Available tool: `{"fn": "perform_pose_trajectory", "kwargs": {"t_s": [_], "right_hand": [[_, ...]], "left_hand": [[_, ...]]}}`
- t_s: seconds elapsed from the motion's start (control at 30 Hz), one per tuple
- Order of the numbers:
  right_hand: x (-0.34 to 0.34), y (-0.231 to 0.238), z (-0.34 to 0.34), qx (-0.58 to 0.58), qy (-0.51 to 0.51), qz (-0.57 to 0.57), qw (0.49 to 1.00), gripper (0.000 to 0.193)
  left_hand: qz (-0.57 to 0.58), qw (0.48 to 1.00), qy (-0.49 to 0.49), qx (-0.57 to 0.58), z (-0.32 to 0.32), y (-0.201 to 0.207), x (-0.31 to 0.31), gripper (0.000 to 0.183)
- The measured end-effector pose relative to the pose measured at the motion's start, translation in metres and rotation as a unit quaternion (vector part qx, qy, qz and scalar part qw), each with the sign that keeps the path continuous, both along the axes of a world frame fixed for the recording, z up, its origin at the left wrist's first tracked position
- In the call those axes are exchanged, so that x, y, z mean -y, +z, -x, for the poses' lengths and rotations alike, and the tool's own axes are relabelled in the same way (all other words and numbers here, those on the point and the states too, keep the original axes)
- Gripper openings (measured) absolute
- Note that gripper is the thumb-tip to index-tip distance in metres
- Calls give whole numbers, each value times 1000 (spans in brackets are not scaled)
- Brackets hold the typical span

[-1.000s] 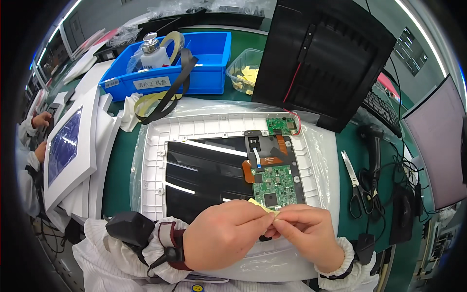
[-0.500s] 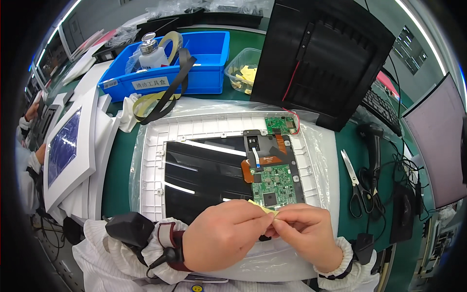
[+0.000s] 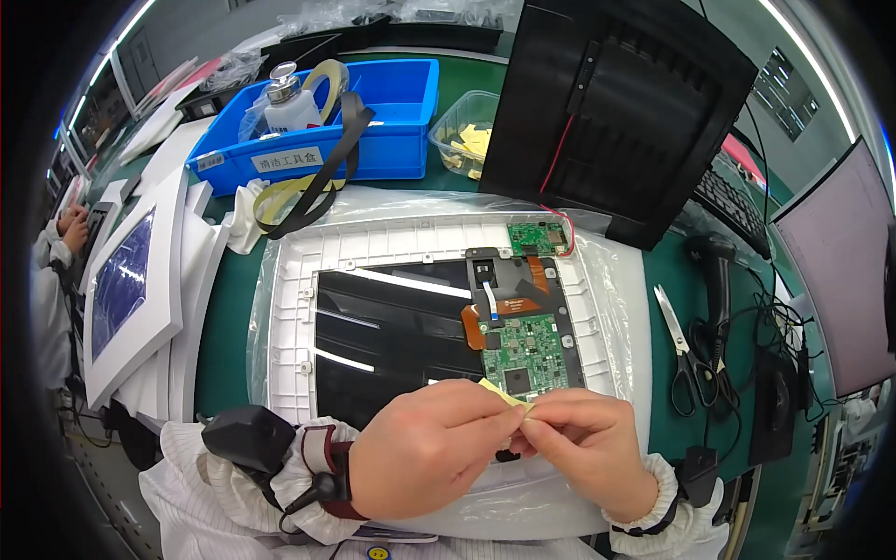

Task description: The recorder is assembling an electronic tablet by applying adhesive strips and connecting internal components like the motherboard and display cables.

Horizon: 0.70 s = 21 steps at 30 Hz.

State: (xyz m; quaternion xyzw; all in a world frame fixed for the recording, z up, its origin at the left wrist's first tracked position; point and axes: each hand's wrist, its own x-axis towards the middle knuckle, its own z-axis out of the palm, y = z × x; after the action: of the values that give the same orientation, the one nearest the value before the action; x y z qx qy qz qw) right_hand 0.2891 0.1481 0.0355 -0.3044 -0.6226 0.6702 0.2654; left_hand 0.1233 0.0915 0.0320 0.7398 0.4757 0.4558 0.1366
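Note:
My left hand and my right hand meet over the near edge of a white plastic housing. Their fingertips pinch a thin yellow strip between them; its lower part is hidden by the fingers. In the housing lie a black glossy panel and, to its right, a green circuit board beside orange flat cables. A smaller green board sits at the far right corner. From it a red wire runs to a black panel standing behind.
Scissors and a handheld scanner lie at right, near a monitor. Behind stand a blue bin and a clear tub of yellow pieces. White frames are stacked at left, where another person's hands show.
My hands keep their pinch on the yellow strip and have barely shifted. At far left, the other person's hands have changed position.

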Motion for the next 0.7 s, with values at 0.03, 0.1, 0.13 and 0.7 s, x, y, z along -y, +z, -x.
{"fn": "perform_pose_trajectory", "kwargs": {"t_s": [0.03, 0.1, 0.13, 0.7], "right_hand": [[0, 0, 0, 0, -2, -2, 1000, 13], [0, -1, 0, 1, 0, -7, 1000, 12], [0, -1, 0, 1, 1, -10, 1000, 12], [-1, -3, 1, 17, -1, -49, 999, 9]], "left_hand": [[-2, 1000, 0, -2, 0, -1, 0, 20], [4, 1000, -2, 7, 0, 0, 0, 20], [7, 1000, -3, 10, 0, 1, 1, 20], [56, 997, -4, 56, 1, 3, -1, 19]]}}
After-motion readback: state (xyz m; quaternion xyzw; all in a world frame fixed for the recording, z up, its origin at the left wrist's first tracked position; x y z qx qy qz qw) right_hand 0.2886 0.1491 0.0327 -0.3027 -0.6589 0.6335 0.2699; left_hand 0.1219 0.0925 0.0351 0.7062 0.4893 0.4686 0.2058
